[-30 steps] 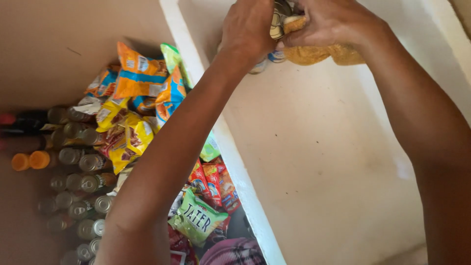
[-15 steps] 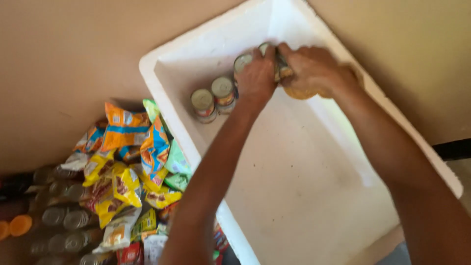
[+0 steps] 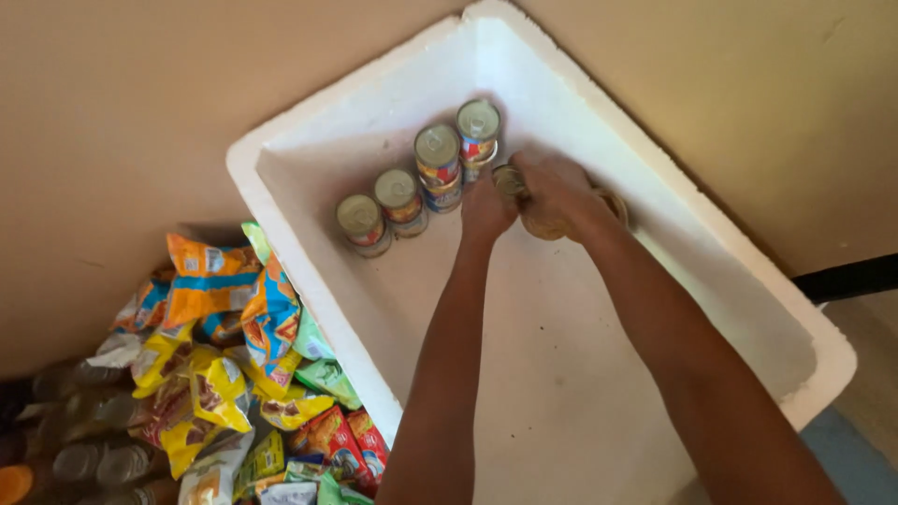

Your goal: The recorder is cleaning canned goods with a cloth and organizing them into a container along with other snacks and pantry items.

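While 4 tins [image 3: 419,183] line the foam box [image 3: 309,281], both hands, L [image 3: 488,206] & R [image 3: 557,192], grip a can [image 3: 510,180].

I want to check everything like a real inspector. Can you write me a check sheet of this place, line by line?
Surface: white foam box, inside mostly bare.
Job's things: four cans in a row by the far wall; a fifth can between the hands.
Clutter: snack packets and bottles piled left of the box.
Grippers: left hand and right hand both on the fifth can.
Cables: nothing seen.
Surroundings: tan wall.
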